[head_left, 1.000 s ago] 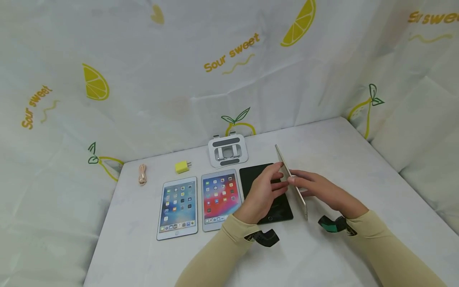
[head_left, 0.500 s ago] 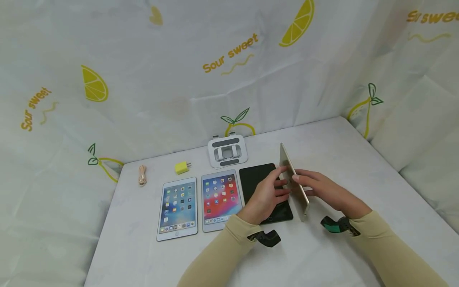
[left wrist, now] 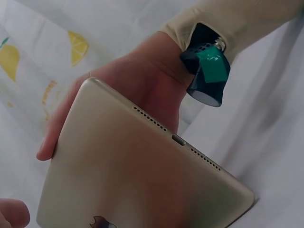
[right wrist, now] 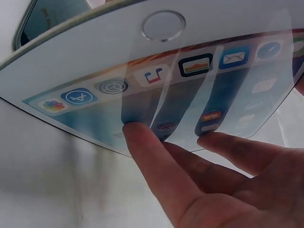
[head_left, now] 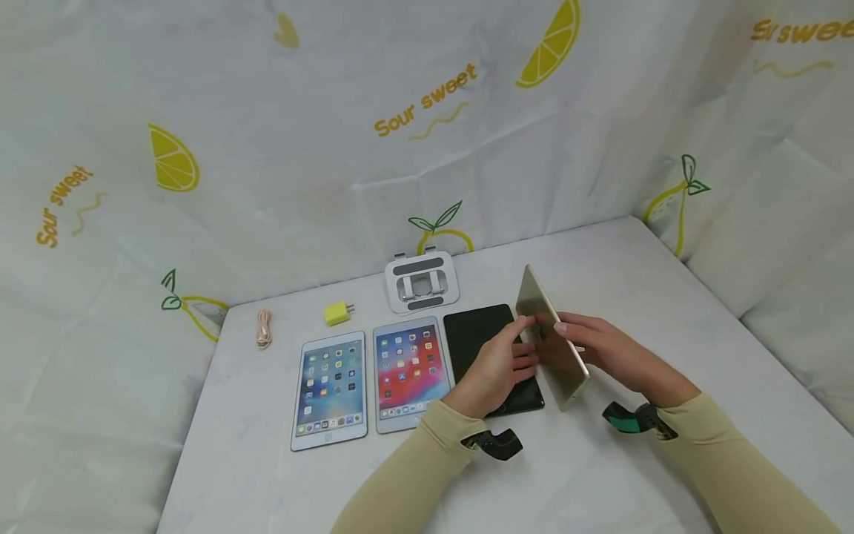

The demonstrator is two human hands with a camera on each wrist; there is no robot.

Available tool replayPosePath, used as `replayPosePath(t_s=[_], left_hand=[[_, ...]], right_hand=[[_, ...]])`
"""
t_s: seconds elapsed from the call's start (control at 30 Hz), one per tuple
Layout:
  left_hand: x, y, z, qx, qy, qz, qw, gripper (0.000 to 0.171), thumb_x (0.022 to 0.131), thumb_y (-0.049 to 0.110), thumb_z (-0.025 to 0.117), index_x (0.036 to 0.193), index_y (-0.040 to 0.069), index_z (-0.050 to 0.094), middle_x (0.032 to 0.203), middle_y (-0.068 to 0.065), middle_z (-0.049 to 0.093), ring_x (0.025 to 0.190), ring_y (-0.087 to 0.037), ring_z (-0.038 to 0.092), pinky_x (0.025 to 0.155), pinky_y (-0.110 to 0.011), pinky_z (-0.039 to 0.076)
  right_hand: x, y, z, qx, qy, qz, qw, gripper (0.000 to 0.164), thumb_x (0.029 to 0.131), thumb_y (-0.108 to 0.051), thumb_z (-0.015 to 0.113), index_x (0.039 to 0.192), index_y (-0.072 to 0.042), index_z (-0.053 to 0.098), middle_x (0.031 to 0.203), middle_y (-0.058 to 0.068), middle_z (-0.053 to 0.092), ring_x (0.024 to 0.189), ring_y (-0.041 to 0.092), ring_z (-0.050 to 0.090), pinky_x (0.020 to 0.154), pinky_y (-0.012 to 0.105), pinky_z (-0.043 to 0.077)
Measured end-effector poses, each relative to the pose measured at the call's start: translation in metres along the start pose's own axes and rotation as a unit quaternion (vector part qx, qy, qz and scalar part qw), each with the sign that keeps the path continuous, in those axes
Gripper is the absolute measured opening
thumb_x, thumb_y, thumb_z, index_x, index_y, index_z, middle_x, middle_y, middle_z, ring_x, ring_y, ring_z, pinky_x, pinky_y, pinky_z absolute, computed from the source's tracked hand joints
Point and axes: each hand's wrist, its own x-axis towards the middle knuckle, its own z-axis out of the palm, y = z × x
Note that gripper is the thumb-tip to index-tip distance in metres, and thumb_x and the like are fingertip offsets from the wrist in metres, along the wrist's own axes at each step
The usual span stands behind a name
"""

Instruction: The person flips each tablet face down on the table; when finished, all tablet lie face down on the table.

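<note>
A gold-backed tablet (head_left: 562,362) stands tilted on its long edge at the right, its upper side leaning rightward. My right hand (head_left: 620,360) pinches its upper edge, thumb over the edge. On the screen side, in the right wrist view, straight fingers (right wrist: 161,166) of that hand press against the lit tablet (right wrist: 228,28). My left hand (head_left: 494,371) is at the back face, fingers relaxed and fingertips close against it. Under the left hand lies a black tablet (head_left: 470,330), partly covered. The left wrist view shows the tablet's gold back (left wrist: 118,156) with its charging port.
Two white tablets with lit screens, one blue (head_left: 331,386) and one red (head_left: 410,363), lie left of the black one. Behind them are a folded stand (head_left: 422,262), a yellow charger plug (head_left: 336,314) and a coiled cable (head_left: 264,330). A printed curtain (head_left: 300,185) borders the table.
The held tablet has turned from nearly edge-on to leaning right, so more of its gold back shows. My right hand has shifted slightly right with its upper edge.
</note>
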Motion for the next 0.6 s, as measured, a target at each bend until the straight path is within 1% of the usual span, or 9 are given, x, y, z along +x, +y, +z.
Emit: replayPosePath(t_s=[0.07, 0.13, 0.23, 0.3, 0.37, 0.5, 0.6], left_hand=[[0.000, -0.001, 0.000, 0.000, 0.000, -0.002, 1.0000, 0.064, 0.112, 0.052, 0.047, 0.162, 0.010, 0.048, 0.161, -0.026, 0.049, 0.152, -0.045, 0.049, 0.131, -0.058, 0.036], [0.000, -0.002, -0.001, -0.002, 0.000, -0.004, 1.0000, 0.068, 0.113, 0.052, 0.046, 0.162, 0.005, 0.045, 0.163, -0.028, 0.046, 0.154, -0.046, 0.046, 0.132, -0.057, 0.034], [0.001, -0.003, -0.001, -0.006, -0.003, -0.005, 1.0000, 0.073, 0.113, 0.052, 0.046, 0.163, -0.001, 0.039, 0.165, -0.028, 0.043, 0.157, -0.047, 0.042, 0.133, -0.056, 0.032], [0.001, -0.003, -0.001, -0.010, -0.004, -0.006, 0.9999, 0.074, 0.113, 0.052, 0.047, 0.163, -0.002, 0.038, 0.166, -0.027, 0.041, 0.158, -0.046, 0.040, 0.133, -0.056, 0.031], [0.002, -0.004, 0.000, -0.011, -0.006, -0.008, 0.9999, 0.074, 0.113, 0.052, 0.046, 0.163, -0.002, 0.037, 0.167, -0.026, 0.040, 0.159, -0.046, 0.039, 0.133, -0.056, 0.030], [0.004, -0.005, 0.001, -0.011, -0.006, -0.013, 0.9998, 0.074, 0.113, 0.052, 0.046, 0.163, -0.003, 0.038, 0.169, -0.026, 0.039, 0.160, -0.045, 0.038, 0.134, -0.055, 0.029], [0.004, -0.005, 0.002, -0.007, -0.002, -0.011, 0.9999, 0.073, 0.113, 0.051, 0.045, 0.162, -0.004, 0.038, 0.168, -0.028, 0.040, 0.159, -0.045, 0.039, 0.134, -0.056, 0.029]], right_hand=[[-0.001, 0.001, -0.001, 0.002, 0.003, -0.004, 1.000, 0.067, 0.116, -0.035, 0.040, 0.167, 0.007, 0.027, 0.169, 0.035, 0.035, 0.149, 0.054, 0.045, 0.108, 0.044, 0.053], [-0.003, 0.001, -0.003, -0.001, 0.010, -0.005, 1.000, 0.066, 0.116, -0.035, 0.041, 0.167, 0.006, 0.029, 0.168, 0.033, 0.038, 0.148, 0.046, 0.049, 0.106, 0.037, 0.053], [-0.007, 0.001, -0.008, -0.016, 0.029, -0.008, 0.999, 0.063, 0.116, -0.034, 0.044, 0.166, 0.005, 0.034, 0.167, 0.030, 0.042, 0.144, 0.020, 0.053, 0.104, 0.024, 0.051], [-0.011, 0.001, -0.013, -0.036, 0.048, -0.010, 0.998, 0.061, 0.116, -0.034, 0.046, 0.165, 0.002, 0.038, 0.167, 0.026, 0.045, 0.136, 0.001, 0.054, 0.101, 0.016, 0.050], [-0.015, 0.001, -0.018, -0.060, 0.067, -0.015, 0.996, 0.059, 0.115, -0.034, 0.050, 0.164, -0.002, 0.043, 0.166, 0.023, 0.048, 0.128, -0.012, 0.053, 0.099, 0.012, 0.050], [-0.022, 0.001, -0.030, -0.101, 0.094, -0.011, 0.990, 0.057, 0.114, -0.035, 0.056, 0.163, -0.007, 0.047, 0.163, 0.021, 0.052, 0.120, -0.018, 0.055, 0.094, 0.012, 0.053], [-0.025, 0.004, -0.039, -0.115, 0.102, 0.005, 0.988, 0.059, 0.113, -0.035, 0.058, 0.163, -0.005, 0.047, 0.161, 0.024, 0.054, 0.115, -0.019, 0.056, 0.091, 0.013, 0.055]])
